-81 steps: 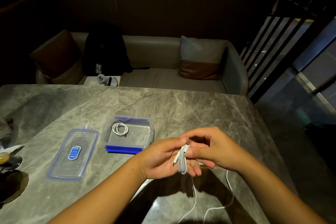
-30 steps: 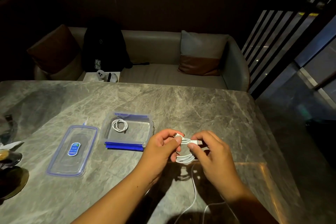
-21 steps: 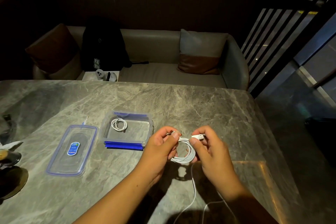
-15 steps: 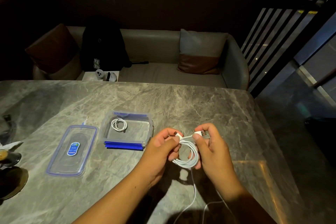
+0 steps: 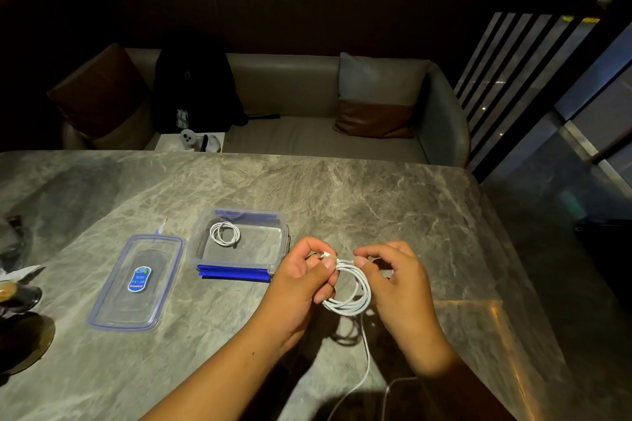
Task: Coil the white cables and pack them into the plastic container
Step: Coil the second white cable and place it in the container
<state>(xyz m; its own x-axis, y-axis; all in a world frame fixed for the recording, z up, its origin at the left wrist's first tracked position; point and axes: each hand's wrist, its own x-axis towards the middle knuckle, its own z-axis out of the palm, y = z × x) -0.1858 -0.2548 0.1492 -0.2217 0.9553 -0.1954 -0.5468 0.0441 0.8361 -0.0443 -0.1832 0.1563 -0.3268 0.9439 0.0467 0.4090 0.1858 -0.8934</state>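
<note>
Head view, looking down across a grey marble table (image 5: 342, 188), widest thing in sight. Beyond its far edge, a grey sofa (image 5: 307, 137), with a black backpack (image 5: 195, 85) toward its left end and a grey-and-brown cushion (image 5: 376, 96) toward the right.

On the table, left of centre, a clear lid (image 5: 113, 304) with blue trim, lying flat, blue sticker in the middle. Just right of it, across a narrow gap, the clear plastic container (image 5: 196, 243), open on top, blue clips folded out at the near and far sides.

Right of the container and nearer, left hand (image 5: 301, 284) and right hand (image 5: 400, 287), close together above the tabletop. Left thumb and forefinger pinched on the partly wound white cable (image 5: 355, 301) just behind its connector (image 5: 325, 254), other fingers curled beside the loops. Right thumb and forefinger pinched on the top of the same loops, remaining fingers bent and loosely spread. Between the two hands, hanging loops; below them, an unwound tail trailing toward the near table edge and out of sight.

Inside the container, toward its far left corner, a small white coil (image 5: 224, 233), flat on the floor.
</note>
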